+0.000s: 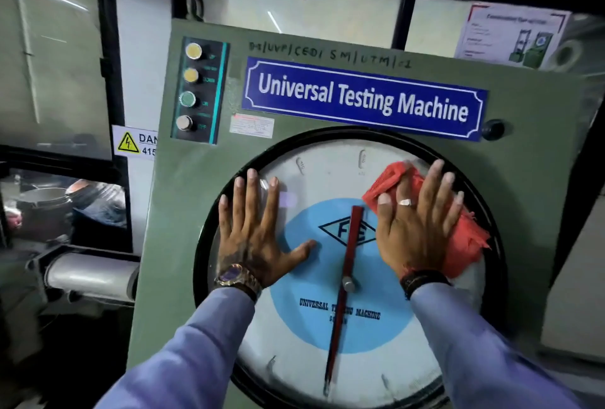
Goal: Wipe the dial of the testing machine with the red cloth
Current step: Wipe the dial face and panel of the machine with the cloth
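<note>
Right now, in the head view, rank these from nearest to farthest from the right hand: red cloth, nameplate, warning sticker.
From the right hand:
1. Red cloth: pressed under it on the dial's right side.
2. Nameplate: above the dial.
3. Warning sticker: far left, off the machine panel.

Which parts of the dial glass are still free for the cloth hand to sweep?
Free: the lower dial below both wrists, and the top strip under the blue nameplate. Crowded: left hand flat at left, right hand on red cloth upper right.
</note>
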